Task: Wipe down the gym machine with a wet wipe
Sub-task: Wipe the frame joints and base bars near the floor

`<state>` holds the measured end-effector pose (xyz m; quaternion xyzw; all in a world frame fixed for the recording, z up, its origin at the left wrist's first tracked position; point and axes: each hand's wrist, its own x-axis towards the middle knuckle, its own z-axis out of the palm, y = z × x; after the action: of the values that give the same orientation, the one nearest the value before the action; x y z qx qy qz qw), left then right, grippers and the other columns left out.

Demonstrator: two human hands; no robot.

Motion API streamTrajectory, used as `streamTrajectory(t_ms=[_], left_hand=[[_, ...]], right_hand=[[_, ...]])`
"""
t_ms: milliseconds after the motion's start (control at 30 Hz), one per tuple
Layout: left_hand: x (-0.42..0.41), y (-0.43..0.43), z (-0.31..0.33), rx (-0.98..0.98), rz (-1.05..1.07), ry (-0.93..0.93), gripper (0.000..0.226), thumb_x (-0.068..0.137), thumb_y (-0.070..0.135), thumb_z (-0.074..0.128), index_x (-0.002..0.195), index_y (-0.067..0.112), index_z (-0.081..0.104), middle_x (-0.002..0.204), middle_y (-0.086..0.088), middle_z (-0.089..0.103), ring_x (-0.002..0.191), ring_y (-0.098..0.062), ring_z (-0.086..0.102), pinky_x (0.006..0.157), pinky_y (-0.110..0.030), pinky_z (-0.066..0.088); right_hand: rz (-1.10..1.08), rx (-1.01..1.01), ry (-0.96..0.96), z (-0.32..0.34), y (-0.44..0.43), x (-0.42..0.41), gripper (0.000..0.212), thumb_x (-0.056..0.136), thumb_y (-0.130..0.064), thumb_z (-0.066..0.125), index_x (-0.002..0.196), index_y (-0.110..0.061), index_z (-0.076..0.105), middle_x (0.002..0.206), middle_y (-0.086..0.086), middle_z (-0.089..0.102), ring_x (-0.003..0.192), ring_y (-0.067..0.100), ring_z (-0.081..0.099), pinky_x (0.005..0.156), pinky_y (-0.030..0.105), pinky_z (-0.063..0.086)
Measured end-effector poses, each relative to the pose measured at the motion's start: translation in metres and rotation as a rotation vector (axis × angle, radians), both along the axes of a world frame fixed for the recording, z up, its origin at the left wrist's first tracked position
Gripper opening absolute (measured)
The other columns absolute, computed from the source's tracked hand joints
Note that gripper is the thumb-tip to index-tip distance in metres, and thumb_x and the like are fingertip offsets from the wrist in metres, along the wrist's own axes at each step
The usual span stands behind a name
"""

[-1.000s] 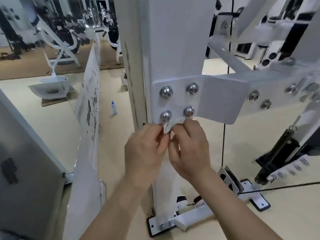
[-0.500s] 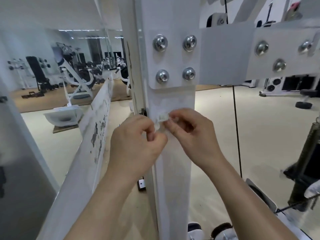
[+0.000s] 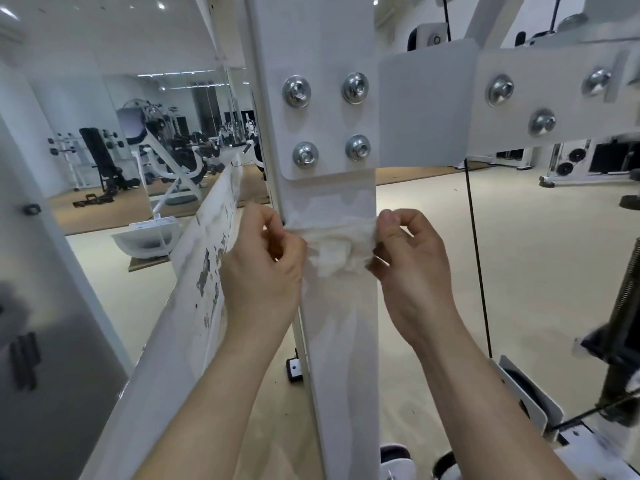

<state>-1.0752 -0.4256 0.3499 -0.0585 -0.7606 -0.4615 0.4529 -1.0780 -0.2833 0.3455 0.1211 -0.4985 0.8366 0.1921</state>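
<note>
A crumpled white wet wipe (image 3: 337, 249) is held stretched across the front face of the gym machine's white upright post (image 3: 332, 341), in the centre of the frame. It is pressed against the post just below a bolted bracket plate (image 3: 426, 109). The wipe's left end is pinched by the left hand (image 3: 259, 271), whose fingers (image 3: 277, 237) are curled around it at the post's left edge. The right end is gripped by the right hand (image 3: 412, 268) between thumb and curled fingers at the post's right edge. A patchy, wet-looking mark is seen on the post between the plate and the wipe. Four shiny bolts (image 3: 296, 91) are set in the plate above the hands. A thin black cable (image 3: 476, 254) hangs to the right of the right hand. A slanted white beam with chipped paint (image 3: 194, 289) runs down the left of the frame, beside the left forearm.
</note>
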Motion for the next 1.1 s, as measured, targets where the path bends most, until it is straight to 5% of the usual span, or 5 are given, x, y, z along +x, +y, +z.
streamTrajectory(t_ms=[367, 467, 633, 800, 1100], left_hand=[[0.001, -0.023, 0.001, -0.426, -0.119, 0.1, 0.037, 0.085, 0.012, 0.048, 0.104, 0.028, 0.075, 0.079, 0.005, 0.062, 0.072, -0.008, 0.052, 0.067, -0.014, 0.039], [0.005, -0.017, 0.001, -0.283, -0.116, 0.108, 0.035, 0.083, 0.014, 0.047, 0.099, 0.021, 0.077, 0.083, 0.01, 0.067, 0.08, -0.002, 0.058, 0.069, -0.006, 0.039], [0.014, -0.016, -0.003, -0.117, -0.11, 0.1, 0.023, 0.089, 0.019, 0.055, 0.101, 0.023, 0.073, 0.094, 0.01, 0.07, 0.088, 0.002, 0.062, 0.065, -0.005, 0.042], [0.018, -0.024, 0.001, -0.049, -0.178, 0.023, 0.028, 0.091, 0.023, 0.048, 0.104, 0.039, 0.067, 0.097, 0.019, 0.071, 0.095, -0.001, 0.065, 0.079, -0.022, 0.053], [0.023, -0.034, -0.053, 0.194, -0.351, -0.196, 0.026, 0.098, 0.02, 0.056, 0.11, 0.042, 0.063, 0.112, 0.031, 0.065, 0.116, 0.01, 0.054, 0.09, -0.003, 0.04]], right_hand=[[-0.396, 0.391, 0.013, 0.006, 0.035, -0.006, 0.01, 0.084, -0.015, 0.076, 0.079, -0.022, 0.07, 0.069, -0.008, 0.062, 0.06, 0.007, 0.051, 0.059, 0.02, 0.041], [-0.666, 0.488, 0.082, -0.002, 0.001, -0.005, 0.01, 0.089, -0.023, 0.065, 0.098, -0.021, 0.069, 0.09, -0.001, 0.064, 0.075, 0.011, 0.059, 0.075, 0.032, 0.049], [-0.829, 0.76, 0.14, -0.012, -0.055, -0.011, 0.075, 0.096, -0.053, 0.037, 0.147, 0.001, 0.032, 0.15, 0.02, 0.033, 0.132, 0.031, 0.032, 0.111, 0.036, 0.028], [-0.996, 0.641, -0.018, 0.016, -0.099, -0.035, 0.085, 0.095, -0.052, 0.036, 0.147, 0.013, 0.021, 0.155, 0.031, 0.022, 0.145, 0.042, 0.022, 0.118, 0.049, 0.021], [-1.142, 0.837, -0.026, -0.075, -0.127, -0.038, 0.078, 0.098, -0.051, 0.031, 0.148, 0.006, 0.016, 0.157, 0.024, 0.021, 0.146, 0.037, 0.019, 0.117, 0.046, 0.021]])
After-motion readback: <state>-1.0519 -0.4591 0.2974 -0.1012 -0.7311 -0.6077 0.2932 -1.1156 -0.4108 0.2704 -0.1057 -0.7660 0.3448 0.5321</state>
